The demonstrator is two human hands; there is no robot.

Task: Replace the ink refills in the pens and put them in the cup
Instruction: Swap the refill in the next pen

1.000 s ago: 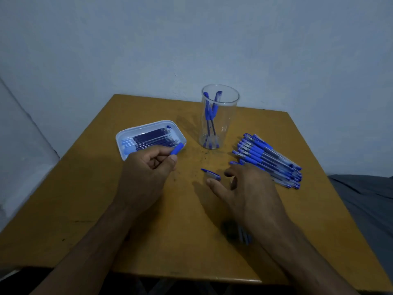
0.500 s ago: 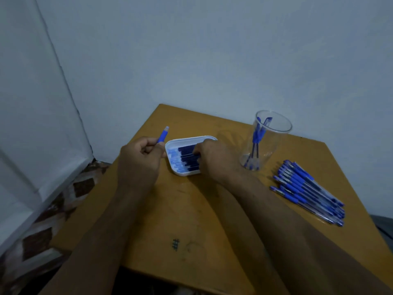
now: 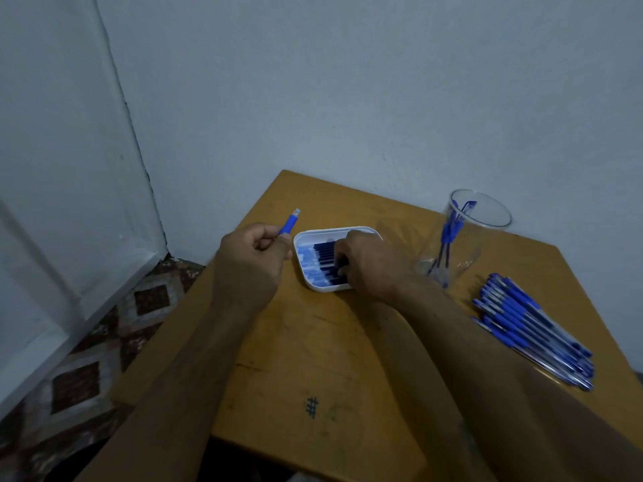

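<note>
Right hand: the right hand (image 3: 365, 262), over the bare desk (image 3: 313, 342) near a loose pen part a second ago, now has curled fingers down among the refills (image 3: 320, 262) in the white tray (image 3: 306, 234); whether one is pinched, I cannot tell.
Left hand: the left hand (image 3: 254, 259) still grips the blue pen barrel (image 3: 290, 222), tip raised.
Cup: the clear cup (image 3: 466, 234) holds a few pens.
Pile: the waiting pens (image 3: 532, 325) lie at right.
Meaning: picking a fresh refill looks under way.
</note>
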